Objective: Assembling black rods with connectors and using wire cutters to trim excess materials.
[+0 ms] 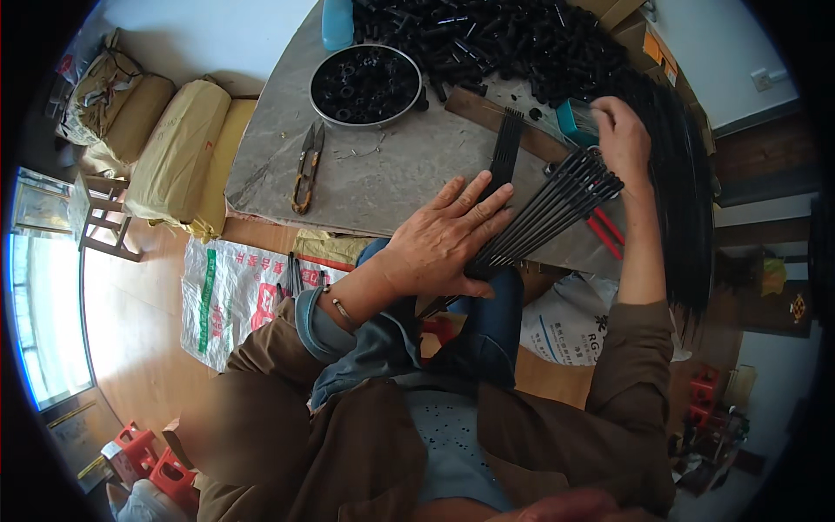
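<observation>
My left hand (452, 233) lies flat, fingers stretched out, over a row of thin black rods at the table's near edge. One bunch of thin black rods (509, 143) points away past its fingertips. A second bunch of black rods (557, 213) fans out to the right, its ends near my right hand. My right hand (624, 143) is raised beside a small teal box (576, 122), fingers curled together. Whatever those fingers hold, if anything, is too small to make out. Behind the rods lies a flat brown bar (504, 122).
Black tubular parts (513, 48) are heaped at the table's back. A round bowl of black rings (366, 87) and scissors (308, 170) sit left. Long black rods (674, 183) cover the right side. Red handles (604, 230) lie near the right edge; a white sack (565, 322) is below.
</observation>
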Demonstrator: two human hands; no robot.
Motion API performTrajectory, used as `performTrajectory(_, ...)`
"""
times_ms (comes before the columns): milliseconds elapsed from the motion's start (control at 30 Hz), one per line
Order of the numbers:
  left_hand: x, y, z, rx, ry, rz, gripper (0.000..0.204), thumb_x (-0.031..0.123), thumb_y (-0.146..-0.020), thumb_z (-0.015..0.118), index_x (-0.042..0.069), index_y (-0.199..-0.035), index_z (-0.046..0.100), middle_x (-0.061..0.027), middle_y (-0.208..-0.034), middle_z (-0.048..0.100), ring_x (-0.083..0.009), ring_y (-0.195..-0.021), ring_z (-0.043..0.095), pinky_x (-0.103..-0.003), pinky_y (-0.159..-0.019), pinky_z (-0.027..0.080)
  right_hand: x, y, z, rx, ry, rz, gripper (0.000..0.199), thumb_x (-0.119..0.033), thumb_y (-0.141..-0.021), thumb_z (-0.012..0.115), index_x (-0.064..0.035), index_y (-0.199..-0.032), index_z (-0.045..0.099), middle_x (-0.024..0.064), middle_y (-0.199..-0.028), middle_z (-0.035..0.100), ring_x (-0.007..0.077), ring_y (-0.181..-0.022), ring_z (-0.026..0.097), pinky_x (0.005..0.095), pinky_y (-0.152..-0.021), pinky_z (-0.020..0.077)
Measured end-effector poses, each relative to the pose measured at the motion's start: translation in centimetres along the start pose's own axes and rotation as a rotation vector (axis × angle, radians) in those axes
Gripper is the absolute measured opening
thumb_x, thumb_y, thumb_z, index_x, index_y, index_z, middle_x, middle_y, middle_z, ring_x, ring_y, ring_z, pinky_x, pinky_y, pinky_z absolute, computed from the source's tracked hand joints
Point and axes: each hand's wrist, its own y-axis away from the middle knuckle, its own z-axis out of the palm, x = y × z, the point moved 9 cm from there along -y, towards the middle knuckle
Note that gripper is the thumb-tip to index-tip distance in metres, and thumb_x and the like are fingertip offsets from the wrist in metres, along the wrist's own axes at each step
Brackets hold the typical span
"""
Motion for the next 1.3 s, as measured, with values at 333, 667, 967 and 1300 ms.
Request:
performTrajectory(333,-0.2,0.2,0.1,0.008,0.049,-0.002,0.098,0.057,-0.063,0.076,0.001,-0.137,0.045,-0.0142,-0.153,0.027,-0.0338,-0.143,0.02,-0.048,-0.116,0.019,-2.9,0.4,6.7,-0.403,-0.309,0.074,0.018,-0.006,-0.085,0.059,-0.0015,-0.1,0.068,0.008,-0.094,0.066,0.018,-0.09,0.063,0.028,-0.081,0.0463)
performTrajectory(667,-0.5,0.3,0.7,-0.011,0.009,-0.011,0.097,0.061,-0.064,0.074,0.006,-0.139,0.045,-0.0122,-0.153,0.028,-0.0324,-0.143,0.019,-0.047,-0.117,0.018,-2.2,0.9,7.1,-0.436,-0.312,0.096,0.016,-0.004,-0.087,0.059,-0.0005,-0.1,0.068,0.0051,-0.091,0.066,0.0121,-0.083,0.06,0.0256,-0.077,0.0462)
performTrajectory(967,-0.4,0.4,0.6,0.041,-0.019,0.004,0.092,0.063,-0.068,0.07,0.005,-0.136,0.049,-0.0128,-0.149,0.034,-0.0329,-0.142,0.024,-0.046,-0.116,0.018,-3.2,0.7,7.0,-0.424,-0.27,0.093,0.017,-0.006,-0.087,0.061,-0.0011,-0.101,0.069,0.0046,-0.088,0.067,0.0116,-0.08,0.06,0.0252,-0.076,0.0465)
performTrajectory(1300,-0.4,0.4,0.7,0.026,-0.023,-0.001,0.091,0.063,-0.068,0.07,0.005,-0.135,0.05,-0.0127,-0.15,0.034,-0.033,-0.142,0.023,-0.046,-0.116,0.018,-3.0,0.8,7.1,-0.426,-0.27,0.116,0.017,-0.007,-0.088,0.061,-0.0018,-0.102,0.069,0.004,-0.088,0.067,0.0108,-0.079,0.059,0.0239,-0.074,0.046)
